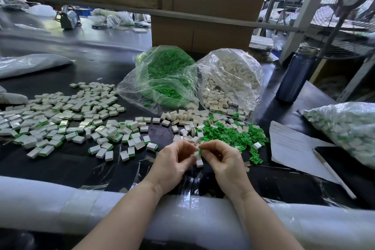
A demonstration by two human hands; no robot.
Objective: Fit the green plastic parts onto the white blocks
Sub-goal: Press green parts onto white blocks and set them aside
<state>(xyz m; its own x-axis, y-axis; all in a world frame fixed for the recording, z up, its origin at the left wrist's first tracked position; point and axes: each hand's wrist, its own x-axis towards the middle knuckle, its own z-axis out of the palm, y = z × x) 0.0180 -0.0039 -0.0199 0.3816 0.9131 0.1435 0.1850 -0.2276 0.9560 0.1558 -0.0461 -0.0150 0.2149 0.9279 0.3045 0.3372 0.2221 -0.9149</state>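
Already a big pile sits fitted; loose blocks and greens remain, while left hand pinches a block, right hand a green.

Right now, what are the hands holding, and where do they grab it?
The left hand pinches a white block by its end. The right hand pinches a green part at its top, against the block.

- Your left hand is raised near the table's front edge, fingers curled, fingertips pinching.
- Your right hand faces it, fingertips touching the left's, fingers curled and pinching.
- Both forearms cross the front edge.
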